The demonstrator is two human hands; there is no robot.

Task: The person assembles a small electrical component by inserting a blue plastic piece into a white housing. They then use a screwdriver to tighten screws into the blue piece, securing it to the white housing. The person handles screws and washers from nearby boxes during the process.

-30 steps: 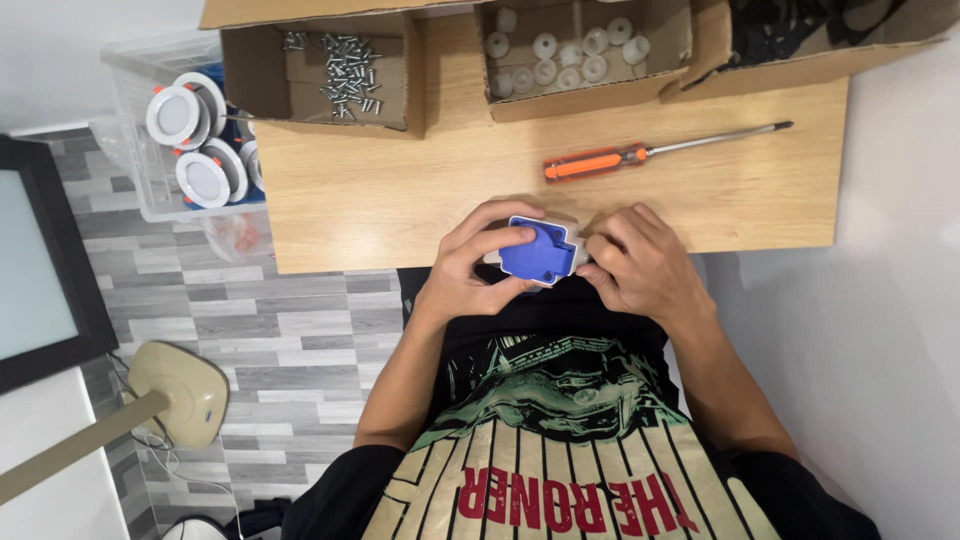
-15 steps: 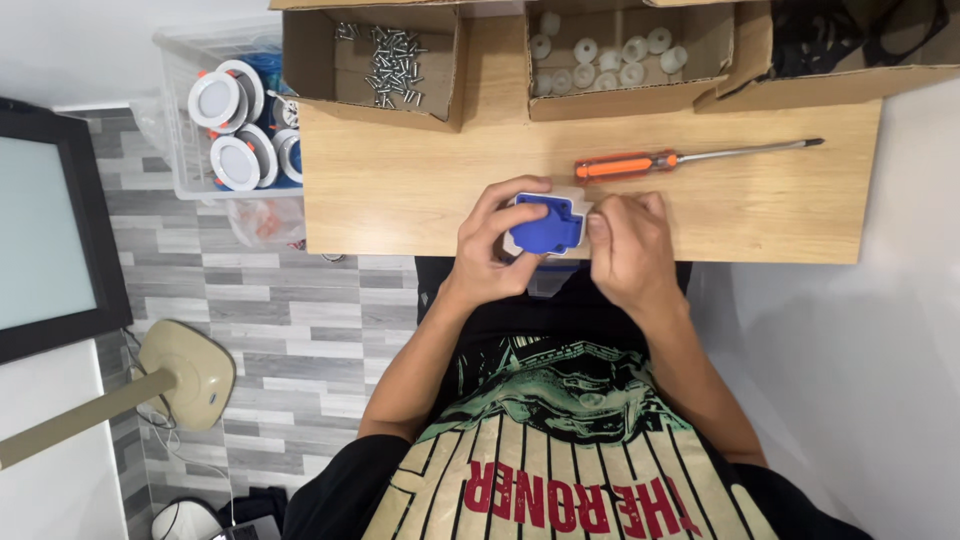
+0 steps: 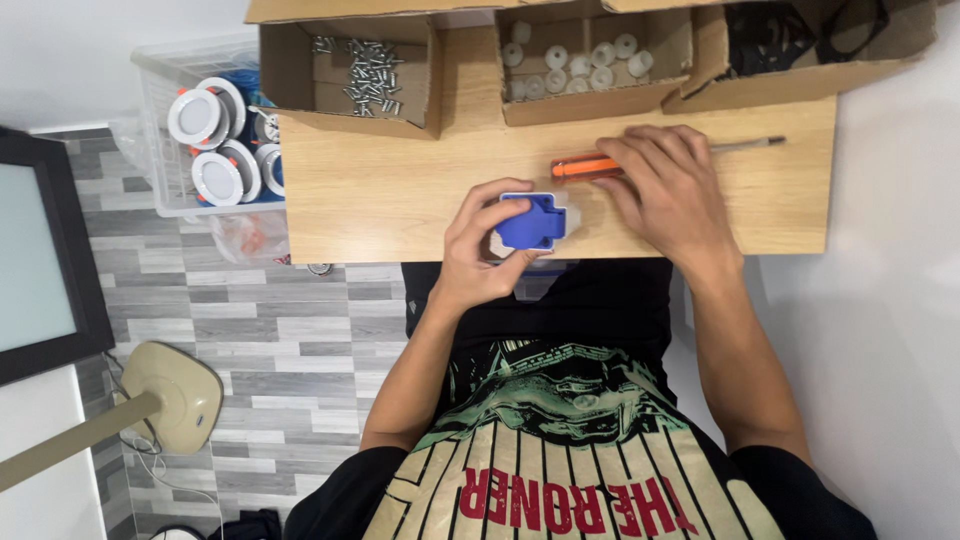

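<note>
My left hand (image 3: 480, 250) grips the blue plastic part (image 3: 530, 220); my right hand (image 3: 665, 190) lies open across the screwdriver (image 3: 580, 166), which runs left-right.

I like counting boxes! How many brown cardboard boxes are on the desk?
3, along the desk's far edge: screw box leftmost, white-parts box in the middle, black-cable box rightmost. More may be hidden.
</note>
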